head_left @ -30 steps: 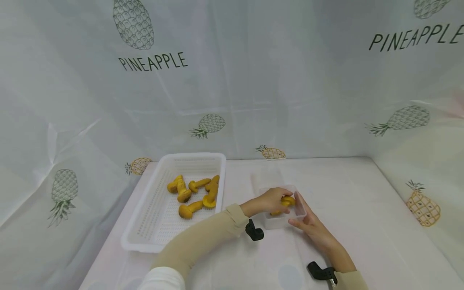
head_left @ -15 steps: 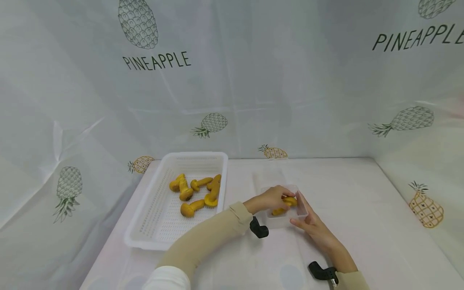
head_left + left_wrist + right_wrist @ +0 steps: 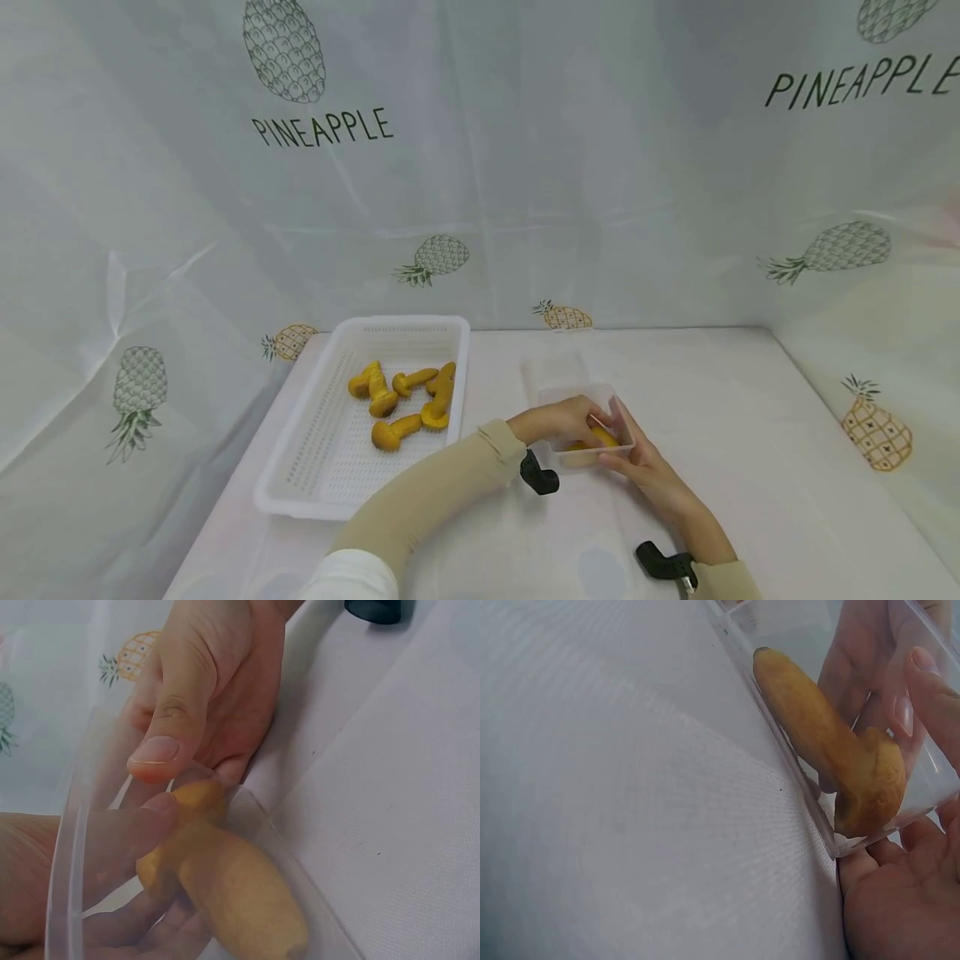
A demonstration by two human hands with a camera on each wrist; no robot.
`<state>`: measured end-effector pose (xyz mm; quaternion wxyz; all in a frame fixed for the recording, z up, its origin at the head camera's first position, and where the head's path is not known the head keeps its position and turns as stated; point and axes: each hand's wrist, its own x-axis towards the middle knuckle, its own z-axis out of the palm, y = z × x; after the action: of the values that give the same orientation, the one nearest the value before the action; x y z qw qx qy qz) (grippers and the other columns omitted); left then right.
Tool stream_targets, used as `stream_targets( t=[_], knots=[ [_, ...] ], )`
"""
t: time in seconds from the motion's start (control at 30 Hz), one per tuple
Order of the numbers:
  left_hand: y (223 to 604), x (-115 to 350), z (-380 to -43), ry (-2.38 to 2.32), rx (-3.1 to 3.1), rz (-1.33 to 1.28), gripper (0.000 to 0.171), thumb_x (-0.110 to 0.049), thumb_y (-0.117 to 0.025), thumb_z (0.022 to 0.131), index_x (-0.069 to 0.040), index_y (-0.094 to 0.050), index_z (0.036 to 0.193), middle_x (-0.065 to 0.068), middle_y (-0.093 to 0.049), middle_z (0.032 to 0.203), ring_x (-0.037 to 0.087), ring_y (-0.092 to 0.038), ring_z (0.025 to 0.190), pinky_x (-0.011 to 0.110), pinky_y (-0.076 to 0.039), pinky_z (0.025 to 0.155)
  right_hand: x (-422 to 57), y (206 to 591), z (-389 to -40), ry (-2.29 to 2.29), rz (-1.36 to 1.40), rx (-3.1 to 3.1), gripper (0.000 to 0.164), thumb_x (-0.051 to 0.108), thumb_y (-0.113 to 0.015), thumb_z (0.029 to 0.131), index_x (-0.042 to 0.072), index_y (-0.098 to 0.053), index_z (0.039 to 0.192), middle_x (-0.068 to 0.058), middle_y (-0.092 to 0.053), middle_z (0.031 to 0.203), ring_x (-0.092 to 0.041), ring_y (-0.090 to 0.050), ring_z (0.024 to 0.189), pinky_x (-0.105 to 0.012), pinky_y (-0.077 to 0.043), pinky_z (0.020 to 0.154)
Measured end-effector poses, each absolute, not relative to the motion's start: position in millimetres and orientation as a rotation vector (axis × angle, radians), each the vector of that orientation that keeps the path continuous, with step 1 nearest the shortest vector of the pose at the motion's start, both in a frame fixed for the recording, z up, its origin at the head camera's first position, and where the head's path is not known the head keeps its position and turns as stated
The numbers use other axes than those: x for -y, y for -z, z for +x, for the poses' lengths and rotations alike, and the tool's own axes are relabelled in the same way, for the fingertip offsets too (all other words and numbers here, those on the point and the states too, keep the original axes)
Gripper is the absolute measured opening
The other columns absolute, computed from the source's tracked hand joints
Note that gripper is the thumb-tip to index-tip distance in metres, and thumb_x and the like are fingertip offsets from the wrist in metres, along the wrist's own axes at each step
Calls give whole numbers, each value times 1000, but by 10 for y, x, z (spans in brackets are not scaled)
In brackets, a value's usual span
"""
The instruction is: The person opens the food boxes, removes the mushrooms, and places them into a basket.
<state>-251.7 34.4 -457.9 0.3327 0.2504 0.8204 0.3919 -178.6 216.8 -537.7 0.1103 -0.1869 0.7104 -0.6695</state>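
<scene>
A clear plastic box (image 3: pixel 573 460) sits on the white table, with a yellow-brown mushroom (image 3: pixel 810 712) lying along its near wall, cap toward the right end. My left hand (image 3: pixel 566 419) reaches down into the box, thumb and fingers about the mushroom's cap; the wall blurs them in the left wrist view, where the mushroom (image 3: pixel 240 892) shows through the plastic. My right hand (image 3: pixel 656 479) grips the box's right end, thumb (image 3: pixel 157 754) on the near side, fingers round the far side. Part of the cap is hidden behind the left hand in the head view.
A white perforated basket (image 3: pixel 300 492) stands to the left, holding several mushrooms (image 3: pixel 386 435). Behind the box a clear flap (image 3: pixel 555 367) lies on the table. Pineapple-printed sheeting (image 3: pixel 600 167) walls the table's back and sides.
My left hand has sunk deeper into the box with the mushroom, fingers now pointing down. The right hand keeps its grip on the box end. The basket has stayed put.
</scene>
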Motion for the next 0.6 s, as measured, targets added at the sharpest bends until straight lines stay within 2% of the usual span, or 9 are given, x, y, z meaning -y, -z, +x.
stream_targets(
  t=[0.1, 0.23, 0.4, 0.6],
  knots=[
    [4594, -352, -2516, -1027, -2123, 663, 43, 6, -71, 87, 6, -63, 129, 11, -72, 111, 4, -58, 84, 12, -47, 77, -2168, 5379, -1779, 1964, -541, -2094, 91, 4, -59, 100, 24, 4, 161, -24, 9, 163, -50, 10, 145, -9, -35, 97],
    [4608, -357, -2521, -1017, -2107, 673, 35, 7, -70, 88, 7, -66, 123, 7, -72, 102, 5, -53, 74, 14, -47, 66, -2170, 5380, -1786, 1973, -563, -2082, 91, 2, -59, 99, 23, 5, 161, -22, 12, 163, -50, 11, 145, -8, -33, 99],
    [4617, -361, -2516, -1023, -2092, 604, 33, 5, -70, 89, 6, -68, 122, 1, -67, 94, 6, -53, 71, 17, -47, 62, -2170, 5380, -1790, 1988, -612, -2056, 92, -1, -58, 99, 17, 7, 161, -20, 15, 163, -48, 15, 144, -6, -26, 101],
    [4598, -360, -2516, -1057, -2047, 571, 35, 4, -70, 90, 8, -65, 125, 2, -65, 94, 8, -52, 72, 18, -46, 62, -2163, 5364, -1791, 1984, -605, -2069, 91, -1, -58, 99, 16, 6, 161, -21, 14, 163, -49, 13, 145, -5, -26, 100]
  ],
)
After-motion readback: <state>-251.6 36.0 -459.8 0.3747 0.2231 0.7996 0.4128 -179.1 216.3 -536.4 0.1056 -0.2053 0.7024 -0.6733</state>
